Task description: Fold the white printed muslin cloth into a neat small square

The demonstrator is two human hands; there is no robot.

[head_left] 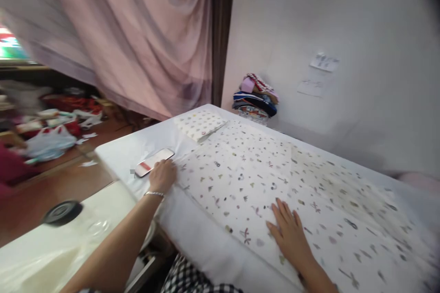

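A white cloth with small printed motifs lies spread over a white padded table. My right hand lies flat on the cloth near the front edge, fingers stretched out together. My left hand rests on the cloth's left edge with its fingers curled under; a bracelet is on the wrist. What those fingers grip, if anything, is hidden. A phone lies face up just beyond my left hand, touching or nearly touching it.
A folded piece of the same printed cloth lies at the table's far corner. A pile of folded clothes sits against the wall. A pink curtain hangs at the left. A white machine surface stands left of me. Clutter covers the floor.
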